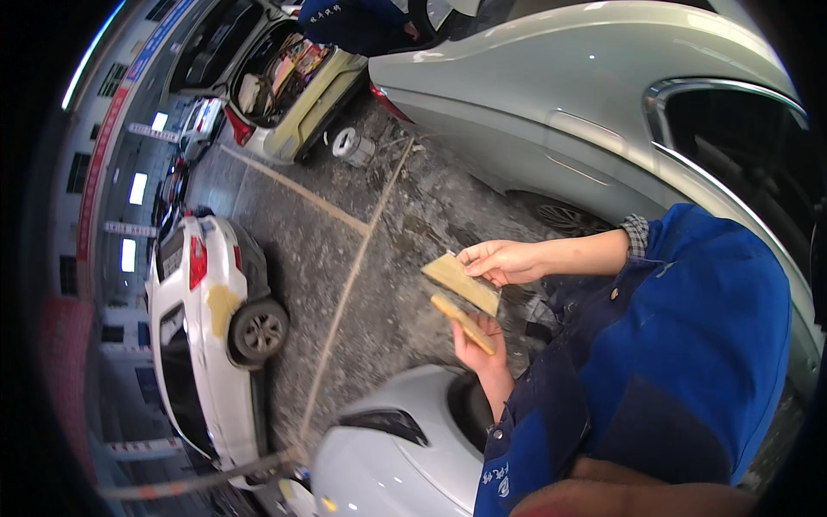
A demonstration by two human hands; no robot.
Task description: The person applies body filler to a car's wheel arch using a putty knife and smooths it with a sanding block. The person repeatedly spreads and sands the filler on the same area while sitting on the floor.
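Note:
My right hand, the upper one in the picture, pinches a flat, pale-yellow putty spreader by its edge. Just below it, my left hand grips a yellowish slab, seen nearly edge-on; its exact kind cannot be told. Spreader and slab are close together, with a narrow dark gap showing between them. Both are held in front of my blue work jacket, above the floor.
A silver-beige car stands at my right, and a silver-grey car at my left. Ahead, a white SUV bears a yellow filler patch. A metal can stands on stained concrete near an open, loaded hatchback. Another person bends nearby.

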